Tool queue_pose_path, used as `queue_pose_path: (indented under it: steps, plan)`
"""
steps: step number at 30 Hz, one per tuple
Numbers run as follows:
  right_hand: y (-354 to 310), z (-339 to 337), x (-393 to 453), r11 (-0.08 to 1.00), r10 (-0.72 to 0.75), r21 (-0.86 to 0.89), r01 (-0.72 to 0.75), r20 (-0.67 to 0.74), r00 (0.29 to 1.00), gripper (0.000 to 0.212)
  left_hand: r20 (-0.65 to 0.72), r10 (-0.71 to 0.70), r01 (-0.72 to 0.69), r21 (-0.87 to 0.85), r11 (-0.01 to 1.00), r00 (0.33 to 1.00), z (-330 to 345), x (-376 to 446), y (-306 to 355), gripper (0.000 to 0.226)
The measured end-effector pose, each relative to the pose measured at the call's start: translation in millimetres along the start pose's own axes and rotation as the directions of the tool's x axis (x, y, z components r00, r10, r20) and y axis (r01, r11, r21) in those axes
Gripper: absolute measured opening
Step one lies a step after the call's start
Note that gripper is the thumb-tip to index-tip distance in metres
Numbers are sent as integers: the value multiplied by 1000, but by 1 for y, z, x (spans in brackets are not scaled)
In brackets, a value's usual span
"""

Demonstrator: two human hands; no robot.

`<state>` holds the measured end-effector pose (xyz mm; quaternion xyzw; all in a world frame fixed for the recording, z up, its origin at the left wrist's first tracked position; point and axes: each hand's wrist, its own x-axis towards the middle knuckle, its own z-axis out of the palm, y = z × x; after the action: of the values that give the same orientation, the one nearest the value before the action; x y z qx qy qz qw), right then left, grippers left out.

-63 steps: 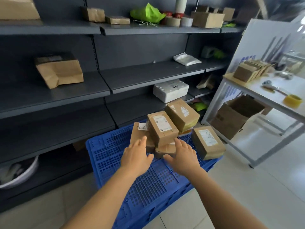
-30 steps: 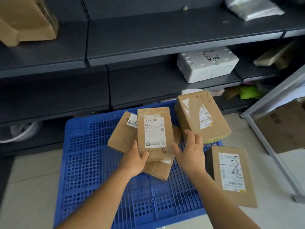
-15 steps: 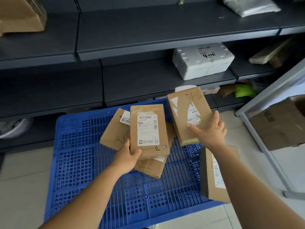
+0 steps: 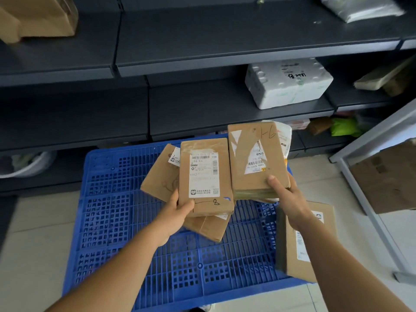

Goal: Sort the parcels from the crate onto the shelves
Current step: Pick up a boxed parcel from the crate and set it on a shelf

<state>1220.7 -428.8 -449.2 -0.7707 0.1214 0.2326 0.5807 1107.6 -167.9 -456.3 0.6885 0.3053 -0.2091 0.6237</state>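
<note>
While two hands (image 4: 177,208) (image 4: 286,194) hold two parcels (image 4: 204,176) (image 4: 254,158), three lie below

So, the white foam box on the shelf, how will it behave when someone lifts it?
The white foam box is probably light for its bulk, since it looks like moulded polystyrene. It likely stays stiff, but edges may dent under hard fingers. Broad and flat, it should not tip.
</note>
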Motion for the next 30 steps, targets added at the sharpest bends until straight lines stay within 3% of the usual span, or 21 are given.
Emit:
queue_pose_path:
  steps: [8,10,13,17,20,26,30]
  plan:
    - [-7,23,-21,992,-43,120,30,107,993,71,-150,91,-120,-195,974,984,-36,-48,4,49]
    - [-14,36,-28,986,-73,162,50,141,987,61,-180,102,-144,-236,961,978,-50,-66,6,49]
    - [-29,61,-43,974,-117,212,78,175,978,29,-226,112,-179,-301,937,968,-74,-96,5,46]
    - [-53,100,-70,960,-169,259,108,226,959,29,-320,147,-257,-336,906,936,-107,-138,-5,54]
    - [-67,136,-93,960,-205,246,135,288,935,36,-416,155,-323,-371,871,896,-133,-175,-21,59]
    - [-86,218,-170,951,-275,248,184,407,871,33,-629,139,-481,-414,773,765,-183,-270,-72,35]
    - [-86,275,-238,944,-320,236,229,500,805,34,-744,97,-563,-407,719,661,-209,-353,-115,45]
